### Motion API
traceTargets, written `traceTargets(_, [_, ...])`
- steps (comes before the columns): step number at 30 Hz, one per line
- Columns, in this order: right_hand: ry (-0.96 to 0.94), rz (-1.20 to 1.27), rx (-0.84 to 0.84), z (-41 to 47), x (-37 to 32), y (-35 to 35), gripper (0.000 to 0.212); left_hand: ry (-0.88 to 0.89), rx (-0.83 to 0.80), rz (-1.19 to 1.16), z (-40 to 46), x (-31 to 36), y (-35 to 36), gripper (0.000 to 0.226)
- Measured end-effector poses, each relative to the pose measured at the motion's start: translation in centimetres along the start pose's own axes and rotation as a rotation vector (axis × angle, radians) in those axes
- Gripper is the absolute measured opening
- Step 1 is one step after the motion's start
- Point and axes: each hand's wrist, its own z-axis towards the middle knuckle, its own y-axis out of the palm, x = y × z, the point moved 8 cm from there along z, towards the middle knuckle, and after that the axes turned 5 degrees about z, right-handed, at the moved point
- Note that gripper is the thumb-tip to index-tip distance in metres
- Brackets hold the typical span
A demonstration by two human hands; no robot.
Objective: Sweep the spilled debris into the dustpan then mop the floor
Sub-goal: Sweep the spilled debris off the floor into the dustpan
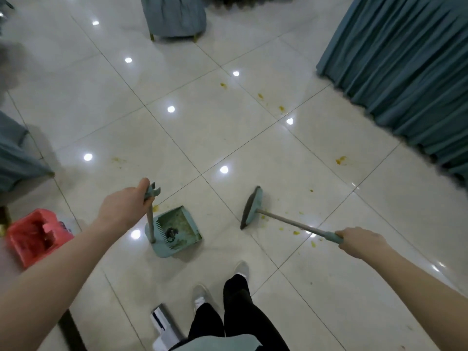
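From the head camera, the person is standing on a glossy, pale tiled floor [228, 127] with both arms stretched forward. The left hand [124, 206] is wrapping its grip fully closed around the top of the upright handle of a teal dustpan [174, 230], which is sitting on the floor just ahead of the person's feet, its open mouth facing away and to the right. Inside the pan a small dark clump is lying near the comb teeth, and the pan's floor is looking smeared. The right hand [359, 241] is closing its grip tightly around the teal end of a broom handle [293, 222], which is slanting down and to the left to the broom head [251, 207]. The broom head is resting on the floor a little to the right of the dustpan, apart from it. Yellow-orange debris [340, 160] is lying scattered across the tiles: small bits around and beneath the broom handle, one larger blob farther right, and more spots farther off towards a pleated teal table skirt [405, 72]. A red mop bucket [38, 236] is standing at the left, and a white flat mop head [162, 323] is lying by the person's white shoes [202, 297].
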Motion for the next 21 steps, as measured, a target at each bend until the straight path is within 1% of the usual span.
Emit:
traceTargets(5, [0.142, 0.029, -0.058, -0.9, 9.3, 2.9, 0.020, 0.097, 0.021, 0.024, 4.3, 6.4, -2.0, 0.023])
traceTargets(9, [0.180, -0.022, -0.057, -1.9, 12.4, 2.4, 0.019, 0.139, 0.053, 0.000, 7.0, 9.8, -3.3, 0.024])
traceTargets(12, [0.159, -0.048, -0.036, -1.7, 12.3, -0.9, 0.023, 0.177, 0.083, -0.024, 9.2, 10.9, -4.3, 0.023])
traceTargets(16, [0.151, -0.018, -0.026, 0.2, 10.1, -6.4, 0.022, 0.186, 0.104, -0.050, 13.1, 10.7, -5.5, 0.025])
traceTargets(18, [0.145, 0.053, 0.007, 2.0, 8.0, -9.0, 0.021, 0.189, 0.109, -0.054, 15.3, 10.2, -5.8, 0.025])
traceTargets(21, [0.105, 0.166, 0.041, 4.8, 3.1, -12.8, 0.022, 0.204, 0.101, -0.049, 18.6, 9.1, -6.3, 0.027])
